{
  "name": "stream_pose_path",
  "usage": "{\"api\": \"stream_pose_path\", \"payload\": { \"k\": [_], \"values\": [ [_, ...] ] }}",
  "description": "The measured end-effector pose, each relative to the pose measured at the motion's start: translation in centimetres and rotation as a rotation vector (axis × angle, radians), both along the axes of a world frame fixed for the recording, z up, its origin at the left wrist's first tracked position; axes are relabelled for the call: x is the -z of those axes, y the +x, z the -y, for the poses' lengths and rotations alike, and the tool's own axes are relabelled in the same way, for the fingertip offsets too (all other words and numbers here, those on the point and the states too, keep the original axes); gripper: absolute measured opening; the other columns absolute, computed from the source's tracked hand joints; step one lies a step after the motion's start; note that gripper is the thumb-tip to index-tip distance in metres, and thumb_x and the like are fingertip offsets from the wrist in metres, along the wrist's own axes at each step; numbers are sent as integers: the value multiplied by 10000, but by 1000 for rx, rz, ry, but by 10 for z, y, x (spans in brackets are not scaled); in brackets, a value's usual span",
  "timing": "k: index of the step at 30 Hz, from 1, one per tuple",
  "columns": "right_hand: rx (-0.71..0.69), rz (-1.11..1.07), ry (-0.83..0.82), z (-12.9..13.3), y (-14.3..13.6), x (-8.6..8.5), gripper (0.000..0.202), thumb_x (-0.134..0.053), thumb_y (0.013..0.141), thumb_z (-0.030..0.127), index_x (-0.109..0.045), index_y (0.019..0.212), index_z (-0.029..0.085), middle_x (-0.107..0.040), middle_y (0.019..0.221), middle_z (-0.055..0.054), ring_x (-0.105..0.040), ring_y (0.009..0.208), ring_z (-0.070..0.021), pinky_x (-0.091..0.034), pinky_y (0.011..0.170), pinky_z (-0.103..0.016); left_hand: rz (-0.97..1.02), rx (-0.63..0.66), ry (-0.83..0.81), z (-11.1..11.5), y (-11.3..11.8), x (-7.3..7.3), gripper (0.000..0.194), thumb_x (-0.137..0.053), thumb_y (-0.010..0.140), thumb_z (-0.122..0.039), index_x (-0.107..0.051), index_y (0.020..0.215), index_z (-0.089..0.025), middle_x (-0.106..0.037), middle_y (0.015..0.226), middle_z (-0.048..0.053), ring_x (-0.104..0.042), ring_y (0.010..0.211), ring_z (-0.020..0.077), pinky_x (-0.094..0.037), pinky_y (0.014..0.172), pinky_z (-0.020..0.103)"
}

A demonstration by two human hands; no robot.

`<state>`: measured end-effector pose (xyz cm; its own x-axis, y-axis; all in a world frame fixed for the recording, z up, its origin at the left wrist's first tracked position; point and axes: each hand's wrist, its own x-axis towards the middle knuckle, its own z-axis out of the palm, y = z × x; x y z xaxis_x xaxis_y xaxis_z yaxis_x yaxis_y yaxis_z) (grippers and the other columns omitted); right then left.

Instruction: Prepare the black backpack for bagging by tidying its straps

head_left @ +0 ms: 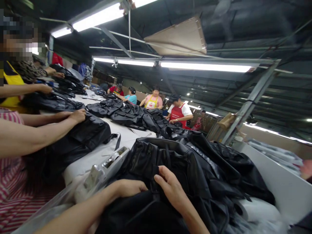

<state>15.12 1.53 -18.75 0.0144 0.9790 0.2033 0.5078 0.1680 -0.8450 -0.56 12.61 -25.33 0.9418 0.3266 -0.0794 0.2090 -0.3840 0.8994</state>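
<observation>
A black leather-like backpack (168, 152) lies in front of me with its upper part facing away. My right hand (169, 185) pinches the end of a short black strap (155, 170) between thumb and fingers at the middle of the bag. Beside it on the left, my left hand (131, 188) grips the bag's near black edge, its fingertips hidden in the folds. Dark, loose material of the same bag hangs toward me below both hands.
A metal-and-white holder with a clear roll (113, 160) stands left of the bag. Co-workers' arms (60, 126) handle black bags at left. More black bags (126, 113) cover the white table (114, 128). A white roll (259, 209) lies right, near a pale panel (275, 175).
</observation>
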Motion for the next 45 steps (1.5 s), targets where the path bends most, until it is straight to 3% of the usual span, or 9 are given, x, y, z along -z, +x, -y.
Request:
{"api": "stream_pose_path", "payload": {
  "k": [6, 13, 17, 22, 29, 34, 37, 42, 45],
  "values": [
    [83, 185, -197, 4, 9, 48, 122, -509, 756, 314, -463, 703, 215, -486, 711, 2, -492, 725, -201, -379, 679, -318, -42, -163, -119, -16, 20, 1, 336, -399, 717, -98, -650, 937, -132, -623, 733, 29, -625, 603, 153, -530, 549, 261],
    [109, 223, -248, 25, -3, 49, 205, -492, 808, 319, -620, 887, 180, -686, 963, -99, -613, 937, -259, -445, 859, -344, -42, -13, 33, -12, 39, -19, 287, -430, 681, -25, -681, 751, -147, -588, 640, -9, -562, 537, 114, -467, 494, 199],
    [152, 170, -226, 27, -5, 50, 407, -524, 809, 291, -642, 1170, 146, -667, 1188, -136, -578, 1142, -304, -394, 1010, -393, 79, 67, 146, -4, 45, -44, 584, -390, 723, 26, -707, 1139, -234, -660, 843, -17, -572, 619, 90, -471, 554, 179],
    [229, 201, -272, 32, -11, 43, 467, -517, 810, 264, -618, 1232, 92, -672, 902, -83, -623, 873, -260, -469, 817, -343, 119, 186, 294, 1, 65, -61, 614, -415, 729, 43, -672, 1221, -217, -702, 863, -17, -628, 653, 95, -509, 613, 182],
    [345, 144, -199, 40, -6, 59, 816, -475, 819, 323, -231, 1505, -45, -573, 727, -9, -577, 760, -221, -472, 787, -314, 126, 10, 767, -12, 41, -43, 291, -482, 834, -2, -662, 1015, -141, -657, 1127, 93, -614, 1044, 205, -479, 940, 335],
    [371, 172, -166, 38, -2, 66, 795, -497, 798, 315, -310, 1478, -52, -585, 690, -5, -580, 739, -219, -477, 787, -322, 71, 12, 1121, -13, 17, -32, 230, -744, 774, -266, -665, 976, -189, -608, 1131, 109, -522, 1082, 308, -407, 947, 466],
    [365, 203, -163, 37, 1, 64, 736, -502, 806, 305, -379, 1468, 9, -652, 734, -23, -617, 747, -220, -503, 800, -328, 38, -45, 1232, -14, 14, -32, 83, -648, 811, -163, -665, 890, -143, -624, 988, 137, -533, 1009, 299, -404, 894, 450],
    [292, 255, -176, 38, 4, 61, 470, -561, 779, 281, -692, 1199, 117, -680, 1247, -135, -581, 1206, -293, -412, 1063, -396, 69, 69, 1264, -9, 22, -39, 73, -601, 808, -130, -668, 792, -155, -665, 877, 107, -554, 932, 266, -421, 820, 395],
    [279, 255, -188, 39, 3, 67, 456, -594, 766, 285, -696, 1192, 158, -734, 1090, -104, -641, 1064, -293, -463, 987, -410, 105, 177, 1203, -9, 33, -39, 116, -598, 798, -106, -688, 837, -169, -714, 909, 79, -586, 942, 248, -453, 801, 364]
  ]
}}
